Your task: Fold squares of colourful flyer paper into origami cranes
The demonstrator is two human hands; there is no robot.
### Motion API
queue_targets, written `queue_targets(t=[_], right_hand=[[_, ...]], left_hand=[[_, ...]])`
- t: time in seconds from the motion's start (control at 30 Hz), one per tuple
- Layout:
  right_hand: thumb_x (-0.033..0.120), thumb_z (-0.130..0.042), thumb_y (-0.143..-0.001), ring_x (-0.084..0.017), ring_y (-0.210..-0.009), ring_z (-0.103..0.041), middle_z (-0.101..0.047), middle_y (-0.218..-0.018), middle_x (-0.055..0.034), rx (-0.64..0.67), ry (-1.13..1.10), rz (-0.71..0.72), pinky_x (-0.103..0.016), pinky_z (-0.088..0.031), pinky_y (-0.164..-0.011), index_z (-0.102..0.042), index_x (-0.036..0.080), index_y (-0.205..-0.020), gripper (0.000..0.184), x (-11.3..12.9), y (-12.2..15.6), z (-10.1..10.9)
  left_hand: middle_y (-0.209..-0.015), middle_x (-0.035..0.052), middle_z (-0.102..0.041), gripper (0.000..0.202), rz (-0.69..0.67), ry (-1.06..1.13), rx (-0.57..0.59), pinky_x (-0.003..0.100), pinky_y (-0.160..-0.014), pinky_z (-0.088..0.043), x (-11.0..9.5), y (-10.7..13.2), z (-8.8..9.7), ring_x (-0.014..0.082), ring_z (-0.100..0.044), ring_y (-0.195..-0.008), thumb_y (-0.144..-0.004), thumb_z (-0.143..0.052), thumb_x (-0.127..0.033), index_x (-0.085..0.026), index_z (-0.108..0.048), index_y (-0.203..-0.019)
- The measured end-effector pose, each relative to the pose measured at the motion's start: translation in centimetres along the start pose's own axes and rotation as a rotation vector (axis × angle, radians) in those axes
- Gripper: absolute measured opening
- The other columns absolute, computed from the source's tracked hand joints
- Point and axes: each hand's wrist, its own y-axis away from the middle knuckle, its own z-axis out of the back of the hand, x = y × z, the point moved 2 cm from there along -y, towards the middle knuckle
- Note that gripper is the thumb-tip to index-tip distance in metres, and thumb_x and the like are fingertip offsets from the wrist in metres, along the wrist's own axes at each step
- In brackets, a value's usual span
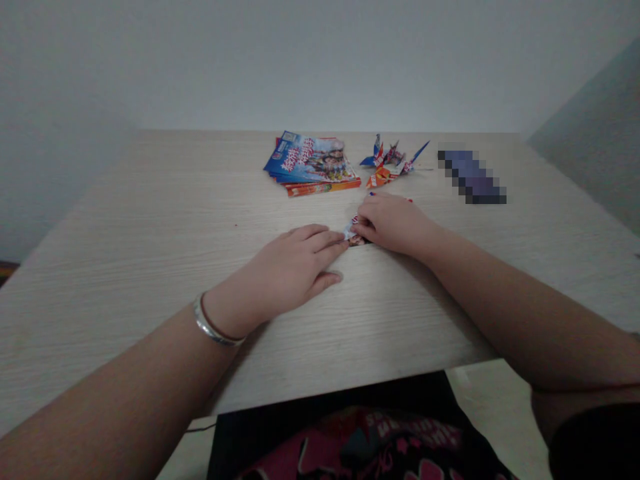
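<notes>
My left hand (290, 270) lies flat on the light wooden table (150, 220), fingers stretched out, its fingertips touching the corner of a small folded piece of printed paper (353, 236). My right hand (393, 222) covers most of that paper, fingers curled down and pressing on it. Only a small colourful corner of the paper shows between the two hands. A silver bangle sits on my left wrist.
A stack of colourful leaflets (311, 163) lies at the back of the table. Beside it are a few folded paper cranes (390, 163). A blurred dark object (473, 175) lies at the back right. The table's near edge runs just below my forearms.
</notes>
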Motion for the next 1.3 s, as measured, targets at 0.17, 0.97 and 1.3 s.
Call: queue_targets(t=[0.17,0.97,1.3], right_hand=[[0.034,-0.047,-0.103,-0.027,-0.097,-0.064,-0.073,-0.1,-0.0152,0.011,-0.02,-0.025,-0.035,-0.041,-0.079,-0.073,0.013,-0.098,0.035,0.0,0.0,0.0],[0.05,-0.054,-0.098,-0.025,-0.092,-0.061,-0.07,-0.097,-0.0127,-0.037,-0.101,0.017,-0.034,-0.038,-0.076,-0.069,0.015,-0.092,0.039,-0.2,0.6,0.0],[0.03,-0.059,-0.093,-0.017,-0.076,-0.056,-0.07,-0.085,-0.0063,-0.07,-0.406,0.252,-0.031,-0.035,-0.072,-0.07,0.016,-0.086,0.019,-1.5,2.1,0.9]], left_hand=[[-0.147,0.016,-0.06,0.053,0.013,0.025,0.01,0.046,-0.115,-0.044,-0.1,0.0,0.2,0.0312,-0.055,-0.134,-0.107,-0.043,-0.046,-0.011,-0.056,-0.145],[-0.14,0.0143,-0.066,0.046,0.051,0.196,-0.002,0.041,-0.116,-0.044,1.2,0.1,0.9,0.0259,-0.061,-0.129,-0.106,-0.048,-0.04,-0.011,-0.062,-0.139],[-0.145,0.0156,-0.061,0.052,0.082,0.292,-0.041,0.043,-0.117,-0.043,1.4,0.2,0.4,0.0266,-0.057,-0.133,-0.103,-0.055,-0.042,-0.012,-0.052,-0.146]])
